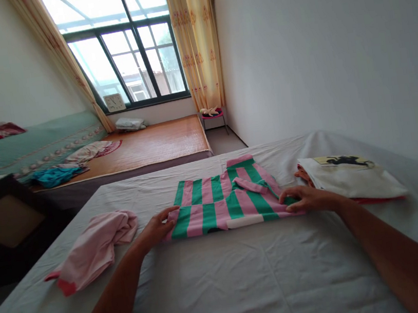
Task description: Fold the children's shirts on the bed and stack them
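underside of striped garment [221, 204] hidden; window [123, 44] cut off above

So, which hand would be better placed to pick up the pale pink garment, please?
Probably the left hand, at the end of the striped garment nearer the pale pink garment; the right hand is at the opposite end.

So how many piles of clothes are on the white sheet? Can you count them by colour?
Pink-and-green striped garment: 1
Pink crumpled garment: 1
White folded pile with a dark print: 1 (reddish cloth peeks out; I can't tell if that's a separate piece)
Total: 3 piles
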Available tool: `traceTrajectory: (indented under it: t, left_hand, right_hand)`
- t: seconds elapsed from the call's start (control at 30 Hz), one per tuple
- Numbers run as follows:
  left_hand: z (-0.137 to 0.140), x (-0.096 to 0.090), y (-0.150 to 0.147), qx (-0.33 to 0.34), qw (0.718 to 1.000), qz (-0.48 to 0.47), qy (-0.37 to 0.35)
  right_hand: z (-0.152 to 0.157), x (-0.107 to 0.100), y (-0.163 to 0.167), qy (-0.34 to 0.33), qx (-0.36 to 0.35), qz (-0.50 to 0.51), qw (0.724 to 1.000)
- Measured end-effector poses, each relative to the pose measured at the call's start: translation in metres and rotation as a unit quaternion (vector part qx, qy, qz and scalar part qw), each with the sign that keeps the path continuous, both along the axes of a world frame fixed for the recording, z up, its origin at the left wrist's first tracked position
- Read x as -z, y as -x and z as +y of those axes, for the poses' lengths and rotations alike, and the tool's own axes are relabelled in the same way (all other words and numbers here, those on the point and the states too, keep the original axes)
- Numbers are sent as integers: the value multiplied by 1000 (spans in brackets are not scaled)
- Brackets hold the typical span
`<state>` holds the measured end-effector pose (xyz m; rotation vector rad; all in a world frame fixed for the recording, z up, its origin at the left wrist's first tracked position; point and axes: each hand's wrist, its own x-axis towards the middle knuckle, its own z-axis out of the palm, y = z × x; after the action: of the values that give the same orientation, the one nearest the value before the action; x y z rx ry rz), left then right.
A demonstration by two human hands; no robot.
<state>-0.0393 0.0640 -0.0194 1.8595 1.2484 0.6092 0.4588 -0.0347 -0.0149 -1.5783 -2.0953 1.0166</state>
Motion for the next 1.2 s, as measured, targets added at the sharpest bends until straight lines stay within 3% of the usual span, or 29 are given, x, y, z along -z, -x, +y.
traceTrajectory:
  t: [0.1, 0.23, 0.33, 0.5, 0.63, 0.73, 0.83, 0.9, 0.97, 1.1, 1.2]
  left_hand:
    - [2, -1, 5, 17, 996, 84, -23]
    - [1, -2, -7, -38, 964, 157, -210]
    - [-9, -1, -31, -24, 941, 146, -304]
    - [-33, 7, -65, 128, 938, 133, -294]
    - [-35, 14, -65, 160, 933, 132, -293]
    - [-32, 16, -60, 151, 938, 127, -287]
    - [-30, 17, -58, 148, 940, 126, -280]
    - [-29, 17, -59, 143, 941, 128, -278]
    - [-29, 15, -61, 130, 943, 130, -277]
    - [-28, 3, -80, 121, 945, 116, -281]
    - [-33, -7, -113, 168, 936, 104, -291]
  right_hand:
    - [2, 3, -2, -29, 4, -53, 998]
    - [13, 0, 11, -197, 174, -104, 959]
    - [26, -1, 35, -264, 165, -118, 943]
    - [55, 6, 69, -257, 119, -204, 937]
    - [66, -3, 76, -270, 142, -142, 942]
    - [51, -19, 74, -266, 50, -24, 962]
    - [24, -31, 67, -186, -110, 25, 976]
    - [11, -33, 58, -149, -158, 39, 975]
    - [7, -31, 46, -151, -103, 69, 981]
    - [13, -17, 26, -201, 141, 63, 967]
    - [14, -8, 27, -147, 190, -5, 971]
